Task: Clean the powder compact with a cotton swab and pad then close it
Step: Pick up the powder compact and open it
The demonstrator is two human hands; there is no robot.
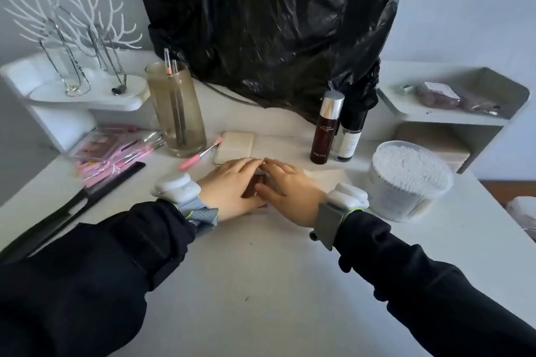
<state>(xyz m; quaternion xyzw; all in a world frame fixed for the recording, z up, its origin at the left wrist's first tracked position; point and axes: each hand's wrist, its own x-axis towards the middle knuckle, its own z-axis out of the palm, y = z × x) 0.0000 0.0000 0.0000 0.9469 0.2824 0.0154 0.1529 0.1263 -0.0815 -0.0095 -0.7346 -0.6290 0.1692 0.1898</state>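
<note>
Both my hands lie together over a small dark reddish-brown compact [255,185] in the middle of the white table. My left hand [232,185] covers its left side and my right hand [285,187] its right side, fingertips touching at the far edge. Only a sliver of the compact shows between my palms, so I cannot tell whether it is open or closed. A round clear tub of cotton swabs [409,180] stands to the right of my right wrist. A pale pad [330,175] lies flat just beyond my right hand.
A cream rectangular case [236,146] lies just beyond my fingers beside a pink-handled tool [200,153]. A tall murky glass [177,110] stands back left, two bottles [326,127] back right. A black comb [87,200] and pink packets [107,153] lie left. A black plastic bag [269,23] hangs behind.
</note>
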